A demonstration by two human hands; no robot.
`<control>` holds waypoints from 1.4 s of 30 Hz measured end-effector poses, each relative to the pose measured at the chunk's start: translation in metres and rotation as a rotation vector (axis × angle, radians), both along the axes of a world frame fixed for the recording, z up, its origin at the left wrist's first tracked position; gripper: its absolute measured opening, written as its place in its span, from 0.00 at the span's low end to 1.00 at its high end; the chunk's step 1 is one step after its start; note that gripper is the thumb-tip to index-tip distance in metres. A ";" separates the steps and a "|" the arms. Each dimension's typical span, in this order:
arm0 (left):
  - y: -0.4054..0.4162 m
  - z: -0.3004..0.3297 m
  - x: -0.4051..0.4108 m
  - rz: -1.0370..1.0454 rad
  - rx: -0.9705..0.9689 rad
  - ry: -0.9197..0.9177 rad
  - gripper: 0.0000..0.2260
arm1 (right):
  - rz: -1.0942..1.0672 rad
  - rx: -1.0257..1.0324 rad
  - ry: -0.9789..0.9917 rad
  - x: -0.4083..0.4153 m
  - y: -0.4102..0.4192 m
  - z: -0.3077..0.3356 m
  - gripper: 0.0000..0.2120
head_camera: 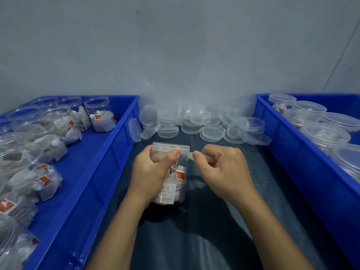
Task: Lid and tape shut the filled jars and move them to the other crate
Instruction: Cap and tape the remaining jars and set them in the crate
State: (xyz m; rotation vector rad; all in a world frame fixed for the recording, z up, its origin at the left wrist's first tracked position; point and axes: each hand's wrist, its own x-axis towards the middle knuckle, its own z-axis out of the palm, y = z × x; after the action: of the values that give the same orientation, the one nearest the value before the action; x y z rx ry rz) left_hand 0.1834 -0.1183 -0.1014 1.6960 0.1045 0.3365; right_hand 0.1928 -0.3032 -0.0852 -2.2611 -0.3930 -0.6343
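Forearms reached in over the bench (pixel 214 240). Left crate (pixel 109 152) held many open filled jars; right crate (pixel 288 152) held a few lidded ones — most work remained. Spare lids (pixel 212 131) lay heaped between. Left hand (pixel 153 172) gripped the lidded jar (pixel 171 184) mid-bench; right hand (pixel 220 166) pinched tape (pixel 191 155) at its rim — sealing underway.

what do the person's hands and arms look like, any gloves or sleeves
Both are bare: no gloves on the left hand or the right hand, and no rings, watch or bands show. The forearms are uncovered down to the bottom edge of the picture, so no sleeve is in view. Nails are short and unpainted.
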 end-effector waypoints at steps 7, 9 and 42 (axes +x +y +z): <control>0.009 -0.002 0.001 -0.303 -0.402 0.119 0.33 | 0.161 0.261 0.038 0.000 -0.005 0.004 0.18; 0.013 -0.002 0.000 -0.405 -0.614 0.169 0.35 | 0.251 0.556 0.070 0.002 -0.007 0.006 0.18; -0.020 -0.016 0.006 -0.212 -0.297 -0.061 0.28 | 0.397 0.553 0.322 0.009 0.016 -0.020 0.26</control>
State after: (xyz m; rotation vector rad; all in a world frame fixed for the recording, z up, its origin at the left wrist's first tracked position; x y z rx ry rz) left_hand 0.1898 -0.1385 -0.1172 1.3865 -0.0678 0.2022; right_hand 0.2013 -0.2872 -0.1054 -1.6529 -0.4264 -0.1378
